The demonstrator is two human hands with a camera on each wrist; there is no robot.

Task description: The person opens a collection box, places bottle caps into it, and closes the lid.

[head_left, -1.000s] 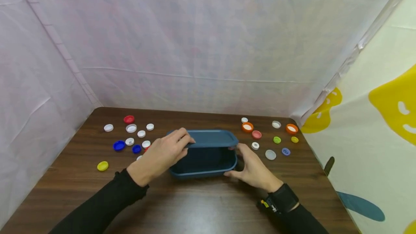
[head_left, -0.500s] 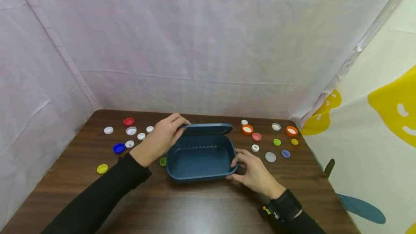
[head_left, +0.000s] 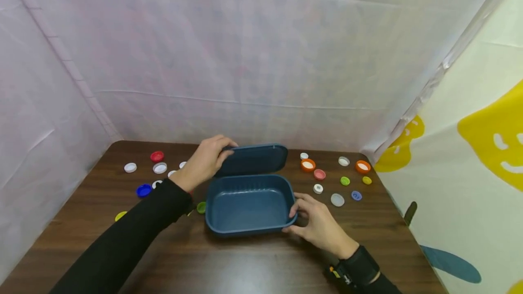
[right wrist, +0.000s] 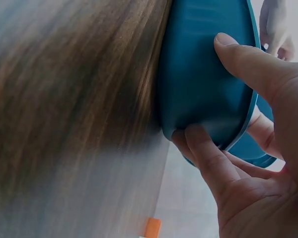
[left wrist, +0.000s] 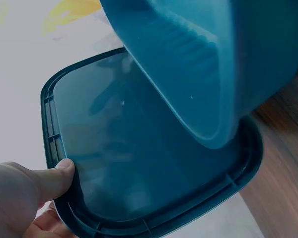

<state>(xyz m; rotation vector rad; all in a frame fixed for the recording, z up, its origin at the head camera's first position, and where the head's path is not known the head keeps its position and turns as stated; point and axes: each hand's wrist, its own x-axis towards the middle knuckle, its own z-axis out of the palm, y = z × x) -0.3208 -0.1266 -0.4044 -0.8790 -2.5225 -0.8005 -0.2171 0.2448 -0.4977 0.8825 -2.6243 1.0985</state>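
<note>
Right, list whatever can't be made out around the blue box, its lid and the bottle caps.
- Head view: the left hand and its sleeve cover several caps to the left of the box.
- Head view: the lid hides the table behind it.
- Right wrist view: the table is a blur, and the right hand covers the box's near corner.
- Left wrist view: the box covers part of the lid, and no caps appear.
- Cap markings are too small to read.
</note>
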